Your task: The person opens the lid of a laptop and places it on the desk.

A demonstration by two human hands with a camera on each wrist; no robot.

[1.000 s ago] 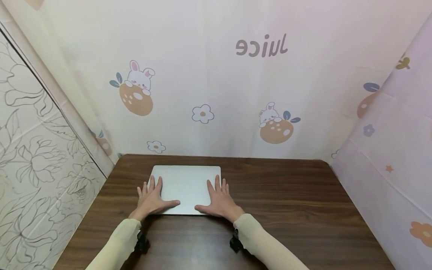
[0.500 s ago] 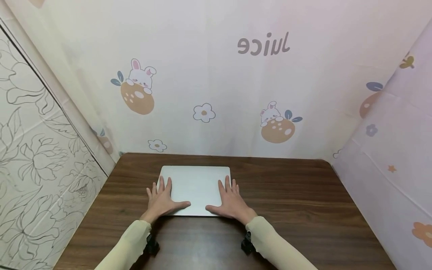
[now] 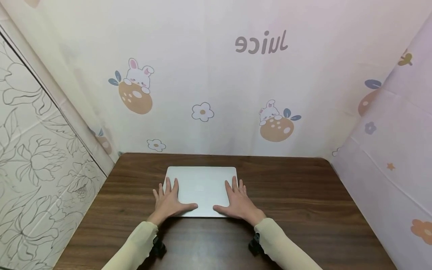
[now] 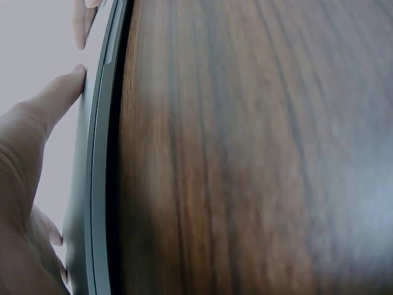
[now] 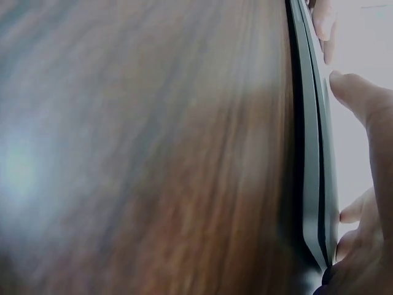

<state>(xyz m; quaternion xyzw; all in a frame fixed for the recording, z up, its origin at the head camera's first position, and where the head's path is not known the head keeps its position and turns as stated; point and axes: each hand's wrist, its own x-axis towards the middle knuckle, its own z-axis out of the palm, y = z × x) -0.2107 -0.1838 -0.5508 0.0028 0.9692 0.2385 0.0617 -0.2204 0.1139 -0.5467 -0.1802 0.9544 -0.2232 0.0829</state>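
A closed silver laptop (image 3: 202, 185) lies flat on the table, left of its middle. My left hand (image 3: 170, 202) rests on the laptop's left part, fingers spread and straight, the thumb lying inward over the lid. On the right part lies my right hand (image 3: 240, 202) in a mirrored pose, its thumb pointing left. The thumbs stay apart, with bare lid between them. In the left wrist view the thumb touches the lid near the laptop's front edge (image 4: 98, 160). The right wrist view shows the lid and base as two thin layers along the front edge (image 5: 311, 147).
The dark wooden table (image 3: 290, 195) extends to both sides of the laptop and in front of it. A printed curtain (image 3: 216, 75) hangs behind the table's back edge, with more patterned cloth on both sides. Black wrist devices (image 3: 158, 247) sit under the sleeves.
The laptop has slid to the right along the table, with both hands on it moving the same way. The finger poses look unchanged.
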